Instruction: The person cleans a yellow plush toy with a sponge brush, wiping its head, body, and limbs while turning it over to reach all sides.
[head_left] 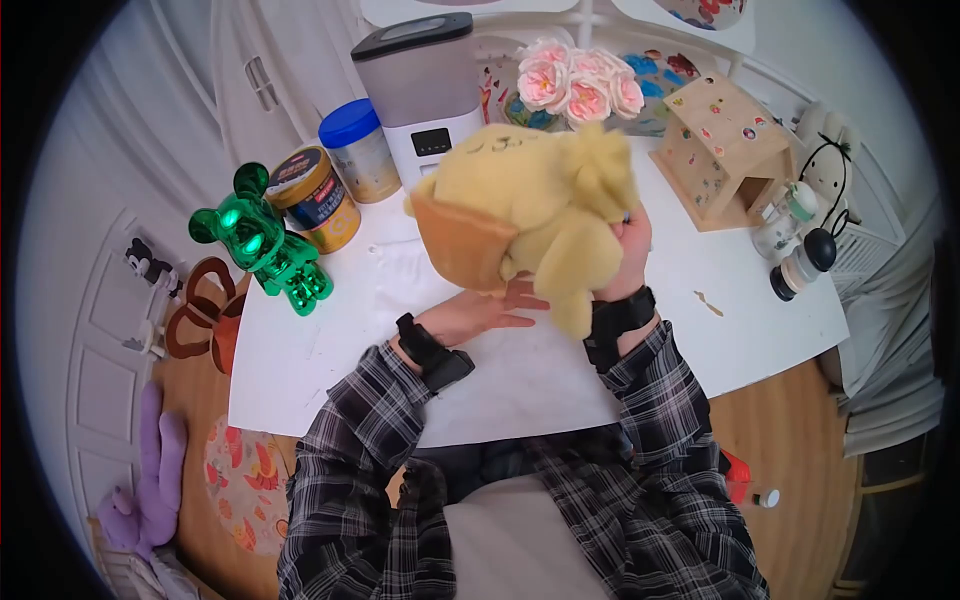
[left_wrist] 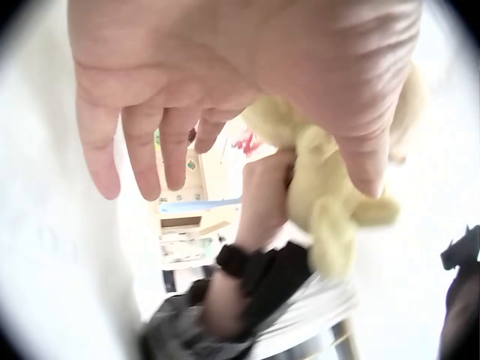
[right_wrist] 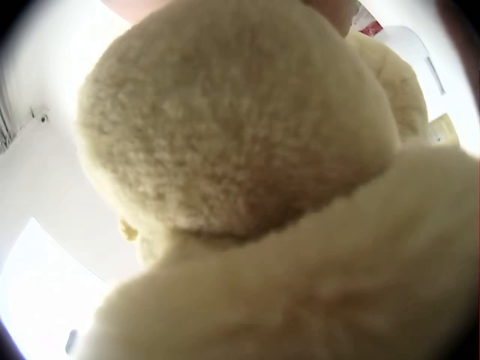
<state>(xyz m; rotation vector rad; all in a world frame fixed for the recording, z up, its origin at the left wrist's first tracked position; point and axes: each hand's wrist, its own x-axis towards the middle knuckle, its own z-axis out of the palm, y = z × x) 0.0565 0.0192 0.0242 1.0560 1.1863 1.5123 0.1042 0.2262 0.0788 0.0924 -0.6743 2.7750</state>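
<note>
The right hand [head_left: 630,245] is gripping the yellow plush [head_left: 530,205] from behind and lifting it above the white table [head_left: 300,370], probably to keep it upright. The left hand [head_left: 480,312] is lying spread and flat under it, holding nothing. At ten o'clock a green bear [head_left: 262,245] is standing, at twelve roses [head_left: 580,80], at two a wooden house [head_left: 725,145], all over a wood floor [head_left: 790,430].

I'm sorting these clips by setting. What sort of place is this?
Probably a room at home, perhaps a child's room or craft corner: a white table holds a painted wooden toy house and a shiny green bear figure, the right hand holds a yellow plush toy, and a purple plush lies on the floor.
</note>
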